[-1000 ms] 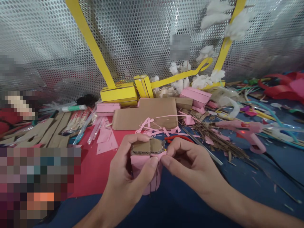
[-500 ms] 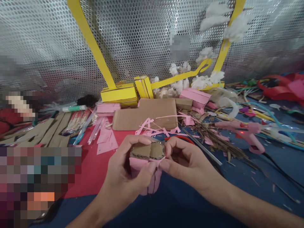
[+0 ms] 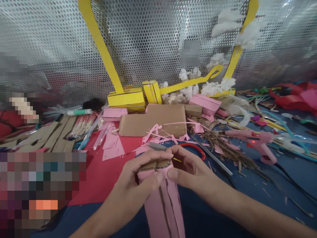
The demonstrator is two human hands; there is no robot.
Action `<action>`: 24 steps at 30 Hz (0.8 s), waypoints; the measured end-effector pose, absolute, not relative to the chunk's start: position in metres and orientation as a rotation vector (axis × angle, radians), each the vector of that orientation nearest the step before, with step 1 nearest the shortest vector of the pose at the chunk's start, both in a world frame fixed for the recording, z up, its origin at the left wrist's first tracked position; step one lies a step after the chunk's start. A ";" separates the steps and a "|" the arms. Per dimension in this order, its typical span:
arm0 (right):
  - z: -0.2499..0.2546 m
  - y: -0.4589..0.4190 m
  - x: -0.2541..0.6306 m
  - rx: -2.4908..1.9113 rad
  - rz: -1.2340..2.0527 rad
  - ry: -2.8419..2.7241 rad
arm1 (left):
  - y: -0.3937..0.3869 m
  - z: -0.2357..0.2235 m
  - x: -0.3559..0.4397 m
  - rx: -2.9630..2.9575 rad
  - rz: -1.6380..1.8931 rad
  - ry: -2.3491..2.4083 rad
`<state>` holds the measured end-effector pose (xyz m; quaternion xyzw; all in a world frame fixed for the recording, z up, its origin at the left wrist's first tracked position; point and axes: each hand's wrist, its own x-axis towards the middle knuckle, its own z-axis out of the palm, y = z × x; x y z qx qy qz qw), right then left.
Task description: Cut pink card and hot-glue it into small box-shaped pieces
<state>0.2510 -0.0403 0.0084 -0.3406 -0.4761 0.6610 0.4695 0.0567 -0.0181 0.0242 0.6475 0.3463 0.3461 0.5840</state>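
Long pink-paper-covered cardboard block held before me at the blue desk. My left hand wraps its upper end; my right hand, fingers narrowed, touches the top right edge, apparently pinching paper. Red-handled metal scissors lie just beyond.

This looks like a craft workspace. A glue gun, cut cardboard and pink paper scraps crowd the blue surface before a perforated, silvery wall.

Pink cardboard box cut off below, its top partly behind the left hand, scissors hidden midway by the right hand, pixelated patch blurring the near left corner of the table
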 end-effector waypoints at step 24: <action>0.023 -0.020 0.298 -1.272 0.611 -1.490 | -0.010 -0.004 0.065 0.806 0.845 0.902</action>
